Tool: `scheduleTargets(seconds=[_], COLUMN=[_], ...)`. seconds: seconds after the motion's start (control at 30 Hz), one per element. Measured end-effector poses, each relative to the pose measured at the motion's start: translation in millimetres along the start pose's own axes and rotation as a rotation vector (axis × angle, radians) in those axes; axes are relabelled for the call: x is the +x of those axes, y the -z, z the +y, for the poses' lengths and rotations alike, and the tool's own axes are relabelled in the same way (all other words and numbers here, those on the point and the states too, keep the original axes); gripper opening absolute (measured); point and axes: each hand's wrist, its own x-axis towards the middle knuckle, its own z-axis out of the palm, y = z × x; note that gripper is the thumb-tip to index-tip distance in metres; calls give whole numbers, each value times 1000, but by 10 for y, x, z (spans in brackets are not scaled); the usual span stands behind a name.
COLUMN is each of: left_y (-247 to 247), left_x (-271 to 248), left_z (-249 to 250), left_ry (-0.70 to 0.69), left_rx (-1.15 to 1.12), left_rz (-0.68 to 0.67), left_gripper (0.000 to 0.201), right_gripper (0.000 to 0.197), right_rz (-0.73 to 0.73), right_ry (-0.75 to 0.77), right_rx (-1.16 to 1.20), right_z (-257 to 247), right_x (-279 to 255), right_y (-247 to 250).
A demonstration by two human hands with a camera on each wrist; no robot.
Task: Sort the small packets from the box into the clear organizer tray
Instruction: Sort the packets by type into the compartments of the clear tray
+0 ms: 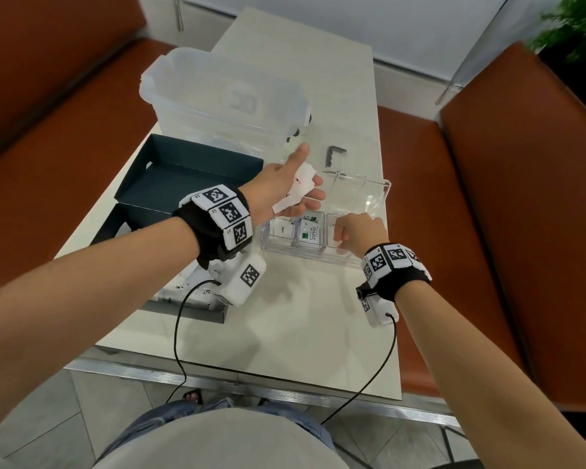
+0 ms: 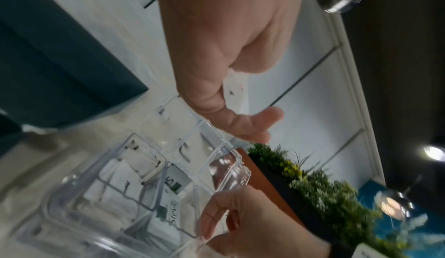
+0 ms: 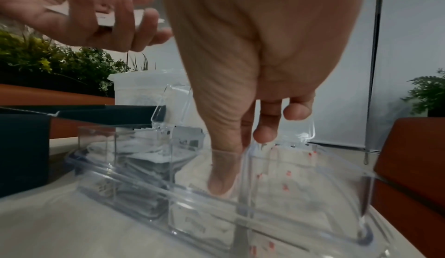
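Clear acrylic organizer tray (image 1: 379,194) stands on the pale bench (image 1: 301,316), nearest the right hand (image 1: 359,231). That hand reaches into the right-end compartment, thumb and fingers drawn together on white packets with red print (image 3: 289,167); whether it pinches one cannot be told. Middle compartment holds packets labelled "Stevia" (image 1: 310,233). Above and left of the tray, the left hand (image 1: 285,184) lies palm-up, fingers loosely curled round a stack of white red-printed packets (image 1: 298,187). Beyond lies the dark cardboard box (image 1: 183,174).
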Motion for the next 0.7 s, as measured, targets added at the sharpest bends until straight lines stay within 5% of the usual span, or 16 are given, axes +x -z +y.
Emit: scheduleTargets(seconds=[0.13,0.33,0.43,0.53,0.7], left_y=[2,-21,-47,-68,-69], left_x=[-30,-30,-34,-37,-53], left_z=[47,50,51,73,85], left_ry=[100,167,155,151,121], left_rx=[-162,-178,-178,-154,-226], left_rz=[-75,-132,-104,-35,-147], left_gripper=[84,92,85,79,65], right_gripper=[11,10,20,39,21], right_rz=[106,581,506,431,362], right_ry=[21,87,162,204,215], right_rx=[47,682,785,643,698], right_z=[12,-276,-487,-596,-585], right_x=[-44,-261,-364,-367,-293], right_y=[116,536,588,549,632])
